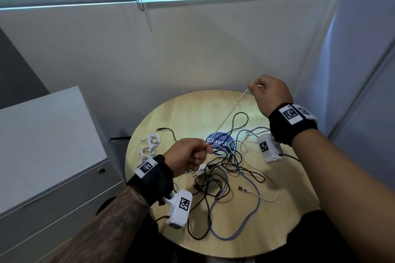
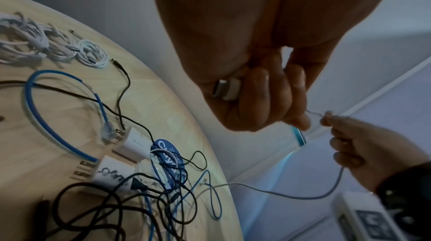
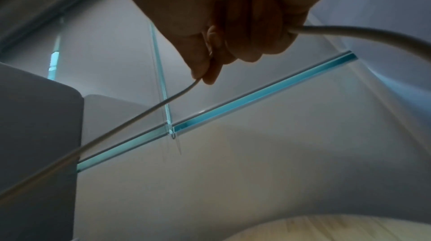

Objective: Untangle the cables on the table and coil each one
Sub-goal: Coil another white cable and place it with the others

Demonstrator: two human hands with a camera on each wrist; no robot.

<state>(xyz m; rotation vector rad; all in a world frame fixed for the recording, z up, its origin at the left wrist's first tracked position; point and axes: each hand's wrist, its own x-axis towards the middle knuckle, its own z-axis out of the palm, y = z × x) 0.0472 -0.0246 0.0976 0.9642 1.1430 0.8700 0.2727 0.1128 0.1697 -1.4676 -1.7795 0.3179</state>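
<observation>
Hands pinch one white cable (image 1: 226, 117) taut above the tabletop (image 1: 284, 228): my left hand (image 1: 188, 157) curls round its plug end, my right hand (image 1: 270, 94) nips farther along. Light, limp, slippery, I judge; grip near the plug.

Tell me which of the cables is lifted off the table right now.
The thin white cable, stretched taut between the left hand and right hand; the black and blue ones lie tangled on the table.
</observation>
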